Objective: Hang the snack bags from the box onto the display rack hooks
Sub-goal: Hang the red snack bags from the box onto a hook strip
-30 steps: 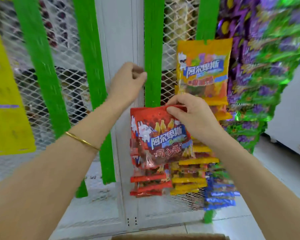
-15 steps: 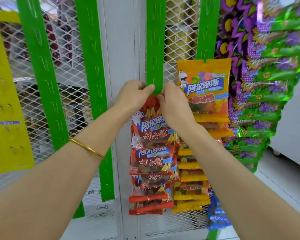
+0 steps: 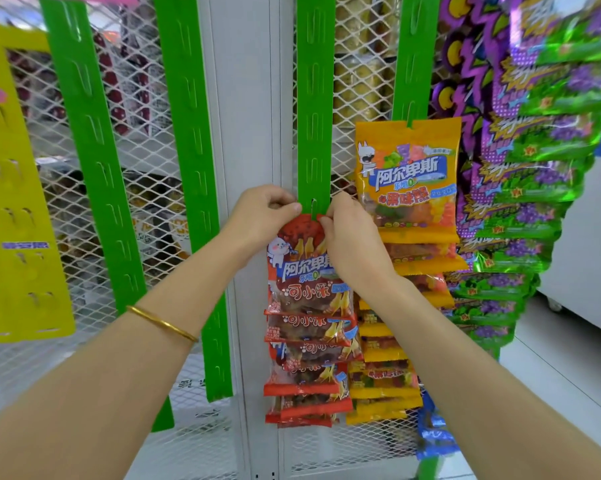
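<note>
A red snack bag [image 3: 300, 268] hangs at the top of a column of red bags on a green hanging strip [image 3: 315, 105] in front of white mesh. My left hand [image 3: 262, 214] pinches the bag's top left corner beside the strip. My right hand [image 3: 349, 237] pinches the top right corner and covers part of the bag's front. The bag's top edge sits at a hook slot of the strip. Several more red bags [image 3: 309, 386] hang below it. The box is out of view.
A column of orange bags [image 3: 408, 181] hangs on the green strip to the right, with purple-green bags [image 3: 534, 174] beyond. Two bare green strips [image 3: 188, 140] and a yellow strip [image 3: 11, 202] hang at the left. A white cabinet [image 3: 590, 271] stands at the far right.
My right hand carried the red bag up from chest height to the strip. My left hand came down from the strip and took the bag's left corner. The view has moved closer.
</note>
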Demonstrator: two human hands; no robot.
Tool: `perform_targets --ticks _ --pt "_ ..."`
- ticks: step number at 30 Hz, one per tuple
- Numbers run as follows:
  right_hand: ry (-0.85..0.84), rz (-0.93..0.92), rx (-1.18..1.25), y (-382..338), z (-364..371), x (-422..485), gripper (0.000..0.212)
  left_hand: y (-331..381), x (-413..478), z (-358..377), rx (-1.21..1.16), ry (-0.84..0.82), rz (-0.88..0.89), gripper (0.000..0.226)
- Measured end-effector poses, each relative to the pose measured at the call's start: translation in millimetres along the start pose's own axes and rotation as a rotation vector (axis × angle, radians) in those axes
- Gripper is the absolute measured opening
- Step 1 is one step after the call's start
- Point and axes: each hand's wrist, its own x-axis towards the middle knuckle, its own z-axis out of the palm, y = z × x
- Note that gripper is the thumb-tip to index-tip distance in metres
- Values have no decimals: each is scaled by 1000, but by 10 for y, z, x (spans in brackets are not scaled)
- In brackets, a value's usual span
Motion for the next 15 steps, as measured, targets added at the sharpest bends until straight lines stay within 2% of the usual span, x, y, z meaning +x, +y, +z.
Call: perform_targets --ticks 5,9,13,15 --pt "15 5 -77 24 22 6 6 -44 -14 13 -2 18 29 9" --pt "118 0 -112 31 62 -83 11 -93 -65 50 80 74 84 6" --pt "297 -108 -105 83 107 -270 34 -188 -205 95 207 185 215 28" --pt "369 -140 -145 118 100 -403 37 -249 -308 128 317 284 270 36"
